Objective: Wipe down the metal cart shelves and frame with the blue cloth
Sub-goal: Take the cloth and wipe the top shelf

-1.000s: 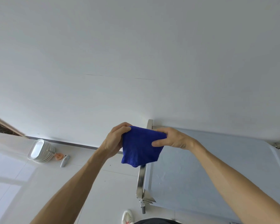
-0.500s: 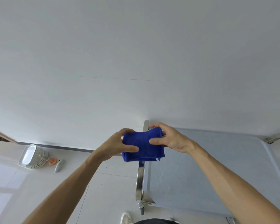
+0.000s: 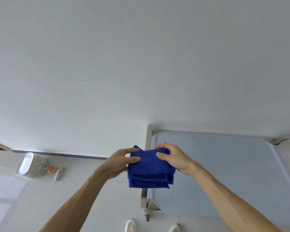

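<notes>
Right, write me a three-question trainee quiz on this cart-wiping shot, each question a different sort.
1. True or false: both hands grip the blue cloth.
2. Multiple choice: the folded cloth is held over which part of the metal cart? A) its left-hand frame rail B) the middle of the top shelf C) the curved handle at the far right.
3. Fill in: on the floor by the wall, left of the cart, stands a stack of white ____.

Key: 1 true: left hand and right hand each pinch a side. 2 A. 3 dishes.
</notes>
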`<state>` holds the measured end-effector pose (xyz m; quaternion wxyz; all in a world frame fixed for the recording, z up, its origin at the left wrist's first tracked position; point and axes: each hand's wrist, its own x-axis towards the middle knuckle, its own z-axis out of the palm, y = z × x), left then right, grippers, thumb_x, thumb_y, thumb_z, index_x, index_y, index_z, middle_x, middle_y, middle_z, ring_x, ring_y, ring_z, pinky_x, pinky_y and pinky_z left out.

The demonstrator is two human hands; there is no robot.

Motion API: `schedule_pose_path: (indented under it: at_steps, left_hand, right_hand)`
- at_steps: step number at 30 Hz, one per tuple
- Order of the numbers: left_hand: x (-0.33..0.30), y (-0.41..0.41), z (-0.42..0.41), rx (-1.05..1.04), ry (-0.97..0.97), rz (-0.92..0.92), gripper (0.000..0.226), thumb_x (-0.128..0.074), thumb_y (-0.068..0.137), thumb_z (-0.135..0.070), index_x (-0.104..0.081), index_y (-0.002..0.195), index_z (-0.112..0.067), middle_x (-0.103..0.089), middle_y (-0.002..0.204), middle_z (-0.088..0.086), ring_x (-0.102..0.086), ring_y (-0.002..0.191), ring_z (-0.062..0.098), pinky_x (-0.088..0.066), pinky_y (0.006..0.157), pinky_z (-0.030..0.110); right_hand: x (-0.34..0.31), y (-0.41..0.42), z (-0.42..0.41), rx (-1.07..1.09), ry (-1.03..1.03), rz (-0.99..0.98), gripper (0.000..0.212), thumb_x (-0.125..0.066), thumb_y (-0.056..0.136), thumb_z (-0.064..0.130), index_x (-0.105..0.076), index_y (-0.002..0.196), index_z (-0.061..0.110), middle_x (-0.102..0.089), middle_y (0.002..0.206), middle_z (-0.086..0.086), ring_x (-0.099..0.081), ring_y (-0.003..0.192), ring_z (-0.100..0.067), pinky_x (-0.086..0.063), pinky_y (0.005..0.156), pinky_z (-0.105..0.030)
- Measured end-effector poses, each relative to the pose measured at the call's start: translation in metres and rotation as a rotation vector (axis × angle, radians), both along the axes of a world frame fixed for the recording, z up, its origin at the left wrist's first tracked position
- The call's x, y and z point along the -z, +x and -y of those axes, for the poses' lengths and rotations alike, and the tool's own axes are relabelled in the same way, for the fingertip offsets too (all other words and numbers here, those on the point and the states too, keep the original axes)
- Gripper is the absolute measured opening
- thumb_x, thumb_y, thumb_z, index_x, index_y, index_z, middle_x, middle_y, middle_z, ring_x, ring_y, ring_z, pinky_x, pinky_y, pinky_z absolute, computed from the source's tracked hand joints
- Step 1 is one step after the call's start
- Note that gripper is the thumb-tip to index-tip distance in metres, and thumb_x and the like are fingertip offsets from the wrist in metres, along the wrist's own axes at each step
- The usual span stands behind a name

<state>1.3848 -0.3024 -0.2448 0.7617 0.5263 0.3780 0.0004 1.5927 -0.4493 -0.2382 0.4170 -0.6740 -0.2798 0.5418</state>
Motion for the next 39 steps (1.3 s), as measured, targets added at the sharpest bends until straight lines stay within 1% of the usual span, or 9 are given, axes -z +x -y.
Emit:
schedule_pose_path:
  at_steps: [3,7,9,15,23,26,29,35,39]
  left_hand:
    - [0.028,0.004,0.016,-0.024,0.318,-0.105,0.052,-0.063,0.087,-0.003,-0.057,0.134,-0.023,-0.043,0.144,-0.009,-0.061,0.115,0.018,-0.058,0.089,0.034]
    - [0.053,0.001,0.035,-0.135,0.419,-0.089,0.049,-0.055,0.094,-0.007,-0.054,0.131,-0.04,-0.055,0.134,-0.011,-0.066,0.105,0.01,-0.058,0.086,0.033]
    - [0.061,-0.006,0.044,-0.234,0.394,-0.108,0.042,-0.052,0.098,-0.014,-0.052,0.133,-0.038,-0.06,0.129,-0.012,-0.067,0.103,0.01,-0.056,0.088,0.033]
    - [0.082,-0.049,0.082,-0.212,0.24,-0.133,0.044,-0.046,0.094,0.003,-0.059,0.125,-0.026,-0.068,0.121,-0.001,-0.069,0.103,0.017,-0.056,0.085,0.031]
    - [0.086,-0.034,0.072,-0.18,0.135,-0.01,0.032,-0.05,0.101,-0.01,-0.055,0.128,-0.024,-0.069,0.117,-0.001,-0.071,0.096,0.02,-0.058,0.086,0.035]
    - [0.086,-0.017,0.068,-0.28,0.135,0.013,0.023,-0.047,0.104,-0.022,-0.056,0.126,-0.024,-0.07,0.11,-0.003,-0.072,0.088,0.018,-0.059,0.077,0.029]
    - [0.091,-0.003,0.072,-0.315,0.109,0.003,0.025,-0.039,0.107,-0.03,-0.059,0.119,-0.025,-0.071,0.105,0.003,-0.07,0.085,0.02,-0.058,0.072,0.027]
    - [0.107,0.003,0.112,-0.279,-0.112,-0.105,0.076,-0.015,0.105,-0.053,-0.069,0.074,-0.011,-0.065,0.061,0.013,-0.059,0.052,0.023,-0.051,0.054,0.032]
    - [0.116,0.005,0.12,-0.289,-0.168,-0.125,0.07,-0.015,0.106,-0.041,-0.05,0.057,-0.007,-0.046,0.045,0.009,-0.04,0.037,0.019,-0.037,0.045,0.027]
  right_hand:
    - [0.027,-0.013,0.004,-0.078,-0.089,0.335,0.032,-0.057,0.096,0.015,-0.061,0.123,0.031,-0.059,0.127,0.001,-0.061,0.108,-0.017,-0.055,0.085,-0.028]
    - [0.049,-0.038,0.004,-0.03,-0.103,0.441,0.037,-0.054,0.099,0.023,-0.053,0.136,0.023,-0.049,0.138,-0.007,-0.053,0.109,-0.015,-0.044,0.083,-0.017]
    - [0.05,-0.052,0.001,0.048,-0.106,0.439,0.048,-0.053,0.099,0.038,-0.046,0.143,0.021,-0.042,0.144,-0.004,-0.047,0.113,-0.01,-0.036,0.086,-0.011]
    - [0.057,-0.096,-0.015,0.185,-0.138,0.394,0.08,-0.06,0.093,0.047,-0.019,0.155,0.015,-0.04,0.146,-0.008,-0.047,0.127,-0.022,-0.044,0.103,-0.034]
    - [0.079,-0.091,-0.064,0.411,-0.083,0.483,0.075,-0.069,0.087,0.042,-0.025,0.145,0.021,-0.052,0.131,-0.007,-0.061,0.104,-0.026,-0.054,0.084,-0.043]
    - [0.083,-0.067,-0.103,0.341,-0.088,0.674,0.079,-0.058,0.095,0.036,-0.01,0.156,0.023,-0.034,0.152,-0.012,-0.052,0.122,-0.037,-0.05,0.093,-0.049]
    - [0.084,-0.043,-0.131,0.215,-0.095,0.795,0.074,-0.051,0.099,0.031,-0.006,0.158,0.035,-0.013,0.161,-0.013,-0.056,0.111,-0.041,-0.052,0.088,-0.045]
    - [0.094,-0.066,-0.11,0.249,-0.065,0.835,0.063,-0.048,0.101,0.031,-0.018,0.157,0.038,-0.02,0.159,-0.006,-0.06,0.104,-0.033,-0.048,0.074,-0.033]
    - [0.099,-0.094,-0.076,0.237,-0.044,0.862,0.065,-0.052,0.1,0.03,-0.021,0.156,0.038,-0.024,0.158,-0.005,-0.06,0.107,-0.028,-0.053,0.071,-0.034]
